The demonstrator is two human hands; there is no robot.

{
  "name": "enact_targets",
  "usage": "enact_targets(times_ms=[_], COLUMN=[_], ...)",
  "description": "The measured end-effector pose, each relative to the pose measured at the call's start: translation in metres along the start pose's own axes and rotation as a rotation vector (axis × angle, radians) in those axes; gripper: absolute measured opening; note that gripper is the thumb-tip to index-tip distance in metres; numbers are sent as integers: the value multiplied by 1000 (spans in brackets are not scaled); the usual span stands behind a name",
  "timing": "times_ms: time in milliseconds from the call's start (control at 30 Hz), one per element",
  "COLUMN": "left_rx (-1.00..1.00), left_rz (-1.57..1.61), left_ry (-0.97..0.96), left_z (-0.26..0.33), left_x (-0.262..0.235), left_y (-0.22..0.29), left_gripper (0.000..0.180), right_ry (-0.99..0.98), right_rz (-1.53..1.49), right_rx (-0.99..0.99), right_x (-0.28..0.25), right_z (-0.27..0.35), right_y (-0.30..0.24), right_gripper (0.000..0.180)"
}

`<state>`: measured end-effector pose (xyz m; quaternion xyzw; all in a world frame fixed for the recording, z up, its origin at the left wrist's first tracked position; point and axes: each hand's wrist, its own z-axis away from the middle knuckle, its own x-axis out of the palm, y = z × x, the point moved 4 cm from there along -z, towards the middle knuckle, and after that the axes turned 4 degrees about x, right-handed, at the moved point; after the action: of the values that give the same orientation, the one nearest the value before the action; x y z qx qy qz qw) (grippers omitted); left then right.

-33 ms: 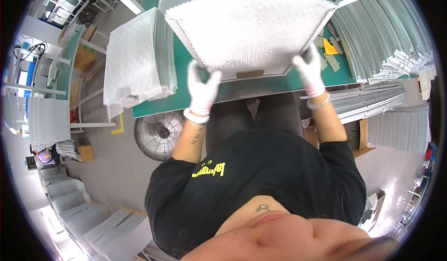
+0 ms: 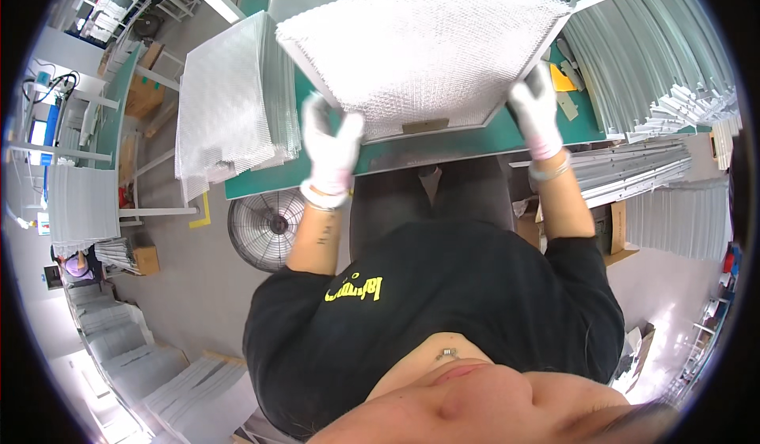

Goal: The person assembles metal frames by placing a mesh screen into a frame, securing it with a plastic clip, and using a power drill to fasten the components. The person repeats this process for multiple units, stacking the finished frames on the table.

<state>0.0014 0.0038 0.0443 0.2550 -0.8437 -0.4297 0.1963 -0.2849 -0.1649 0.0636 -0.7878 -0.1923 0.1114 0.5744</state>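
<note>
Head view: mesh panel (image 2: 419, 56) looks framed three sides, far edge unframed; left hand (image 2: 331, 149) spread, right hand (image 2: 537, 118) grip unclear

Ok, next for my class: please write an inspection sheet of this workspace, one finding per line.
Surface: green table, partly covered by metal parts.
Job's things: framed mesh panel between the left hand and right hand.
Clutter: yellow piece and small grey plates right of the panel; stacked mesh sheets on its left.
Hands: both white-gloved; left at the panel's near left corner, thumb and fingers spread; right at its right edge; grips unclear.
Cables: dark looped cable, far left.
Surroundings: floor fan, left; long metal strips stacked right.
</note>
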Motion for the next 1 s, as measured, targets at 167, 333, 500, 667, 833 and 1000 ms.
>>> enact_targets(times_ms=[167,333,500,667,833,1000], left_rx=[123,396,340,-171,-167,-147], left_rz=[130,97,1009,228,-118,-247], left_ry=[-114,-68,-909,-1535,-1568,-1489], left_z=[-71,-56,-28,13,38,31], left_x=[-6,18,27,45,63,64], left_y=[80,85,59,6,-35,-23], left_gripper=[26,10,44,94,97,76], right_ry=[29,93,-93,-324,-307,-317], right_rz=[64,47,-63,-87,-27,14], right_rx=[-270,-309,-461,-595,-602,-649], right_x=[3,-3,11,-2,-1,-2], right_z=[-38,-24,25,80,110,104], right_y=[-102,-89,-105,-106,-104,-106], right_gripper=[23,29,22,14,12,9])
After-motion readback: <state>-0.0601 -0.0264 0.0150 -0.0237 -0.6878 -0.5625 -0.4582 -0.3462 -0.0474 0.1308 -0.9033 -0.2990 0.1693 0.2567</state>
